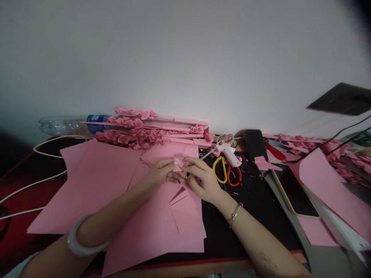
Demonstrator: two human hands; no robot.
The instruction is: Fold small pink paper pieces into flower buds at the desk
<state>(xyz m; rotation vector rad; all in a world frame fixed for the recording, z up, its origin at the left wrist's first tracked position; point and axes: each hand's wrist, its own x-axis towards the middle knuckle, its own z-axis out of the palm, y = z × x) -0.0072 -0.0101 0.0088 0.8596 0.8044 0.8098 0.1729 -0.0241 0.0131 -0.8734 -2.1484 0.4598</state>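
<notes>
My left hand (165,172) and my right hand (203,179) meet near the middle, above large pink paper sheets (150,227). Between their fingertips is a small folded pink paper piece (177,166), pinched from both sides. Its exact shape is partly covered by the fingers. Just below the hands, small pink paper pieces (185,210) lie on the sheets. More pink sheets (100,170) spread out under and beyond my left forearm.
Pink paper flowers (139,135) lie along the wall beside a plastic bottle (62,124). A white glue gun (228,152), scissors (220,170), a black phone (255,143) and a tablet (295,191) are to the right. White cable (31,179) loops at the left.
</notes>
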